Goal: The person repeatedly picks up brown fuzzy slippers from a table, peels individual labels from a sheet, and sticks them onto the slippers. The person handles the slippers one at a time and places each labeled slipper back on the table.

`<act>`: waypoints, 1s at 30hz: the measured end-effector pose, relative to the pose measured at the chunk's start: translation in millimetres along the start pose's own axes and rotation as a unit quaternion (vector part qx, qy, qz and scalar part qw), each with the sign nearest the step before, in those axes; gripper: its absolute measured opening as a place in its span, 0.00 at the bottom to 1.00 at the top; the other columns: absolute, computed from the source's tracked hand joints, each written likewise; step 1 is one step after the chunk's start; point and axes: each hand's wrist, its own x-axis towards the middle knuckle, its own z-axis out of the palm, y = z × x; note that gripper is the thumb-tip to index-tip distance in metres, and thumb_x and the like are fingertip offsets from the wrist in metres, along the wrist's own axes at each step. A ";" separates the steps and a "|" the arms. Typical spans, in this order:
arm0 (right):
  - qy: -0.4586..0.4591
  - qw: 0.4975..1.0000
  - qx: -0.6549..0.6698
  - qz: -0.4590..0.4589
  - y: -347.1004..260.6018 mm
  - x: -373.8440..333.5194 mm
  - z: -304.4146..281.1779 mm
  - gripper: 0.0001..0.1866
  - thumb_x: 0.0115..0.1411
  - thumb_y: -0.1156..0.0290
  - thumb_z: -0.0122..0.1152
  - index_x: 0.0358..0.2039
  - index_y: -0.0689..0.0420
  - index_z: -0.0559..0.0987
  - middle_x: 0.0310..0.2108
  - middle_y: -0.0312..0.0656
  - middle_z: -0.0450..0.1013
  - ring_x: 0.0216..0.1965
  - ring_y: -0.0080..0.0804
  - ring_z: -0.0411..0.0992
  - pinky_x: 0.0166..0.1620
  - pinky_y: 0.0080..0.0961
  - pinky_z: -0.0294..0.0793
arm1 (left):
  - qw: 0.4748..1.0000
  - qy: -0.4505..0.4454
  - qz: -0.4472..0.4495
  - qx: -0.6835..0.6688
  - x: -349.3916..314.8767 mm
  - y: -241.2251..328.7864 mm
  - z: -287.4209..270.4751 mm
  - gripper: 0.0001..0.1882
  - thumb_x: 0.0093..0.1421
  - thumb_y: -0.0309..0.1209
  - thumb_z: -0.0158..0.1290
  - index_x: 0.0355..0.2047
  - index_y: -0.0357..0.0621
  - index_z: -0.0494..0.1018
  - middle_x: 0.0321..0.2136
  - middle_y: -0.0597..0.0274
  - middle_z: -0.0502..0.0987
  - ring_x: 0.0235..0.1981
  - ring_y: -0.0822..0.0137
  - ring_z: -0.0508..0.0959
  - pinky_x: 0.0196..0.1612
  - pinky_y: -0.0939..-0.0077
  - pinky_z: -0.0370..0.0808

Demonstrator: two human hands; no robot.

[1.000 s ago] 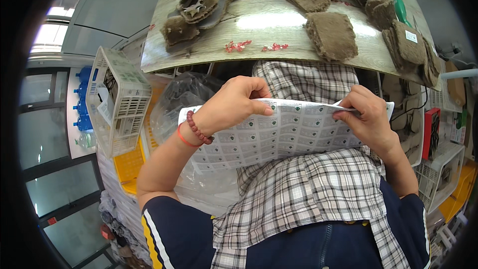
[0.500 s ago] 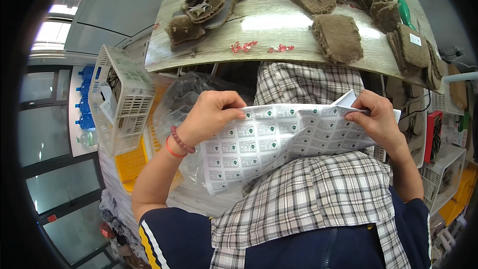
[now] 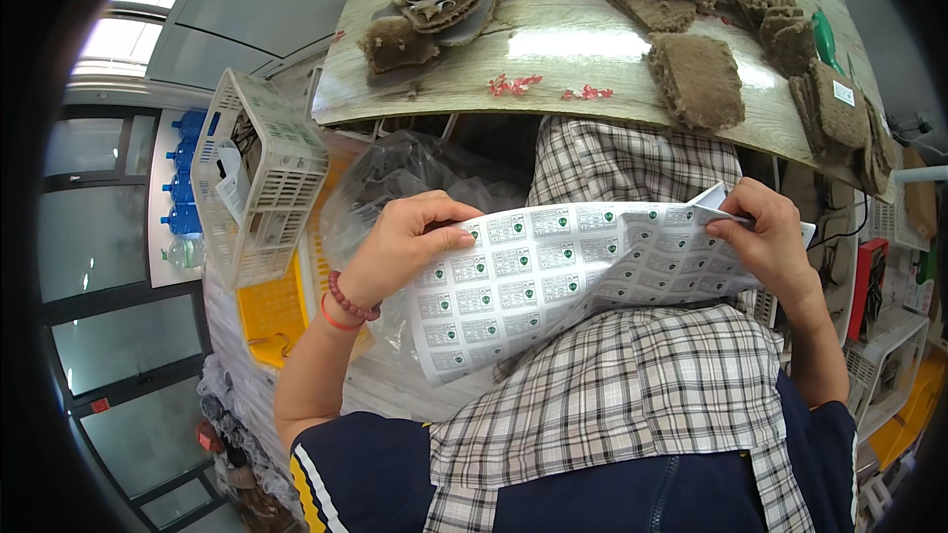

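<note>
Label sheet point(image 3: 528, 276) hangs from left grip point(image 3: 407, 242) and right grip point(image 3: 772, 237).

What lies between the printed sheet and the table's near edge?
In the head view, checked apron cloth lies between the printed sheet and the table, with a clear plastic bag toward the left.

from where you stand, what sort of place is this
Likely a small workshop: fuzzy brown pads lie on a table, with a printed sheet and white plastic crates nearby.
</note>
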 end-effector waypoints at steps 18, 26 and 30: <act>-0.018 0.989 0.130 -0.062 -2.9 -7.4 -15.4 0.10 0.46 0.76 0.70 0.22 0.63 0.74 0.21 0.39 0.68 0.22 0.30 0.67 0.26 0.26 0.63 | 0.979 -0.013 0.081 0.188 32.2 -14.6 -13.2 0.03 0.58 0.22 0.53 0.31 0.34 0.74 0.23 0.60 0.75 0.27 0.66 0.74 0.32 0.75 0.69; -0.003 0.992 0.052 -0.111 -20.2 -1.2 -11.6 0.10 0.47 0.71 0.70 0.22 0.59 0.76 0.23 0.42 0.72 0.26 0.41 0.73 0.30 0.35 0.69 | 0.924 0.130 0.285 0.219 64.9 75.6 84.0 0.06 0.60 0.21 0.50 0.35 0.38 0.76 0.34 0.52 0.77 0.36 0.55 0.77 0.38 0.68 0.75; -0.003 0.994 0.030 -0.101 -9.1 -3.7 -21.3 0.09 0.46 0.70 0.71 0.24 0.59 0.79 0.24 0.43 0.75 0.27 0.41 0.75 0.30 0.33 0.71 | 0.931 0.074 0.305 0.189 75.6 76.0 127.8 0.02 0.60 0.22 0.53 0.30 0.36 0.73 0.25 0.53 0.72 0.27 0.55 0.74 0.29 0.68 0.70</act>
